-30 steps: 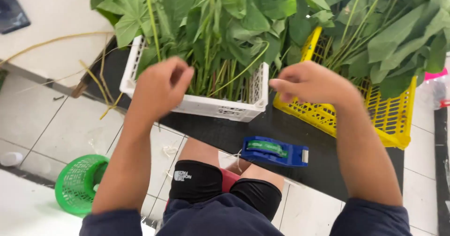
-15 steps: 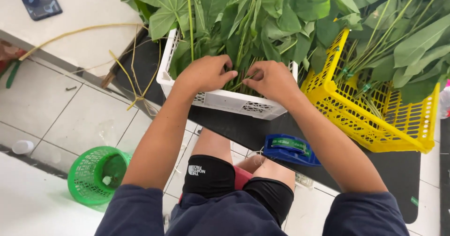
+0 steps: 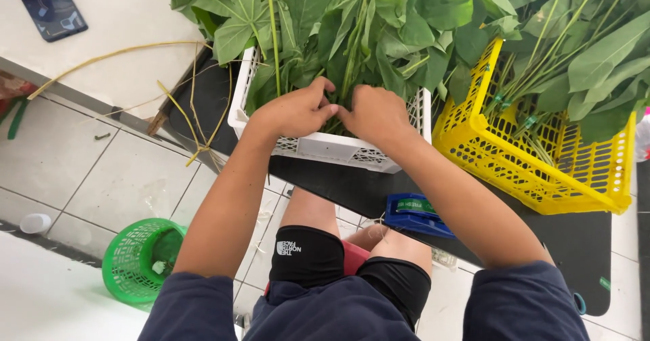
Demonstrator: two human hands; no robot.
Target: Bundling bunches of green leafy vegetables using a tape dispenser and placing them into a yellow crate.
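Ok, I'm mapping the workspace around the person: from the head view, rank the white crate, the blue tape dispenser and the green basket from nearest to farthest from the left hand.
1. White crate: directly under the left hand.
2. Blue tape dispenser: lower right, on the dark mat's edge.
3. Green basket: down on the floor, lower left.

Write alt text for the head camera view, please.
Seen from above, a person's left hand and right hand meet among leafy green stems in a white crate. A yellow crate of greens stands to its right.
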